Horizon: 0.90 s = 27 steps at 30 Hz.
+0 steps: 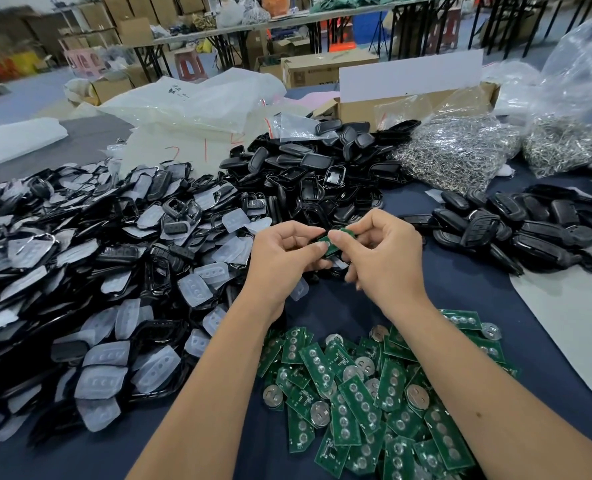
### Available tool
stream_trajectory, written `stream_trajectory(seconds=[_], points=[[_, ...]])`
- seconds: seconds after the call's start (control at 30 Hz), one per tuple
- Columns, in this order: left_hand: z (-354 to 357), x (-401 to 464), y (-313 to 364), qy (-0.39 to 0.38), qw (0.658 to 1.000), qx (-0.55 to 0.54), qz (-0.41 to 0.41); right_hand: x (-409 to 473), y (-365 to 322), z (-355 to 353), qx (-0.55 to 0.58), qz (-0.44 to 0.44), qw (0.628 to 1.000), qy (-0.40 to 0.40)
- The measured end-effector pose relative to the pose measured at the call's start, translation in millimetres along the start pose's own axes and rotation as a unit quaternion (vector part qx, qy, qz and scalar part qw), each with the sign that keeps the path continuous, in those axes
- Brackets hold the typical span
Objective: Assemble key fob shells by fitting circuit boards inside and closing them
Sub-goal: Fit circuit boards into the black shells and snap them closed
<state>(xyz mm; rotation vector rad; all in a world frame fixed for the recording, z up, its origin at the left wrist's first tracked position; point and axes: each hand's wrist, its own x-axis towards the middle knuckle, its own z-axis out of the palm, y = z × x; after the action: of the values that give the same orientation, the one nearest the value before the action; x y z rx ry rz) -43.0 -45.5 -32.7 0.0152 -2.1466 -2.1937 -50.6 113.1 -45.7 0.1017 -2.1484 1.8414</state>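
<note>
Over the middle of the worktop (322, 306) the person holds one fob between both hands. The left hand (284, 247) curls round a black shell (336, 263), mostly hidden under the fingers, while the right hand (381, 251) pinches a green circuit board (334, 241) with thumb and forefinger and sets it against the shell. Whether the board is seated yet I cannot tell; it looks tilted, so I judge this one is at the fitting step, with closing still to come.

A heap of loose circuit boards (374, 393) lies just below the wrists, and a broad spread of shell halves with pale button pads (97, 271) fills the left side. More black shell backs (308, 171) are piled beyond the hands. The darker fobs at the right (516, 226) may be finished ones, though I cannot be sure. Going by what is heaped up, most of the work remains.
</note>
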Motion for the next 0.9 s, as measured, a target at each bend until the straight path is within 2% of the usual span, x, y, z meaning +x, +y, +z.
stream_trajectory(seconds=[0.13, 0.27, 0.37, 0.63, 0.7, 0.77, 0.83, 0.9], points=[[-4, 2, 2, 0.028, 1.000, -0.007, 0.009, 3, -2, -3, 0.034, -0.003, 0.997, -0.071], [-9, 2, 2, 0.018, 1.000, 0.000, 0.006, 0, -4, -5, 0.035, -0.014, 0.993, -0.109], [-11, 2, 1, 0.019, 1.000, 0.014, 0.010, -4, -8, -2, 0.015, -0.014, 0.995, -0.094], [-14, 5, 2, -0.012, 0.997, 0.067, 0.020, -4, -12, 1, -0.154, -0.011, 0.988, -0.007], [-18, 5, 5, -0.028, 0.996, 0.075, 0.028, -2, -11, -3, -0.166, 0.009, 0.986, -0.012], [-22, 5, 7, -0.043, 0.995, 0.080, 0.037, 1, -12, -7, -0.135, 0.031, 0.989, -0.056], [-26, 6, 10, -0.047, 0.994, 0.085, 0.045, 3, -14, -7, -0.054, 0.035, 0.990, -0.127], [-29, 7, 12, -0.044, 0.994, 0.086, 0.051, 4, -15, -4, 0.014, 0.041, 0.986, -0.161]])
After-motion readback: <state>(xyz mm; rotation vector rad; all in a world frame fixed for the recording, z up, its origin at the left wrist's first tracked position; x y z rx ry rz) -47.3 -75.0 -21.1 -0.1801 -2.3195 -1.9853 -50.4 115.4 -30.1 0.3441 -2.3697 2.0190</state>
